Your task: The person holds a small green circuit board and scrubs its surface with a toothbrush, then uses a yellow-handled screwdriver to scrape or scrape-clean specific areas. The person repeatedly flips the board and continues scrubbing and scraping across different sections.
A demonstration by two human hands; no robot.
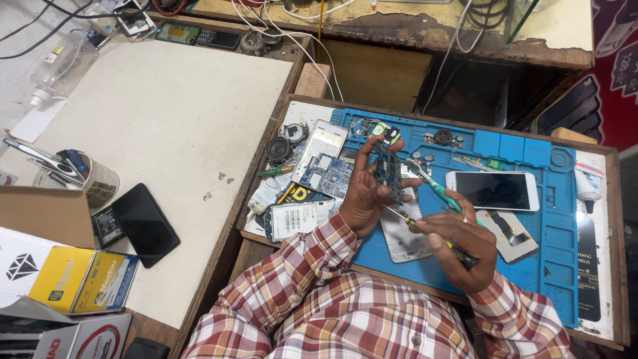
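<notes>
Much of the board (388,171) is hidden from us: our left hand (362,193) wraps its lower end, and its fine parts are too small to make out. The screwdriver (435,236) runs under our right hand (458,247), so only its thin shaft and a bit of yellow-and-dark handle show. Where its tip ends against the board we cannot tell. Our sleeves run off the bottom edge.

The board is a narrow blue circuit board, held upright above the blue mat (531,219), with small dark chips on its face. Our left fingers are curled shut around it, thumb at the front. Our right fingers are closed on the screwdriver, which points toward ten o'clock at the board's lower end. A green toothbrush (435,187) angles up from the right hand toward the board too.

At three o'clock from the board lies a white phone (493,190), screen up. At nine o'clock sits an opened phone (325,166) showing its blue insides. At six o'clock, under our hands, lies a grey back cover (407,242).
</notes>
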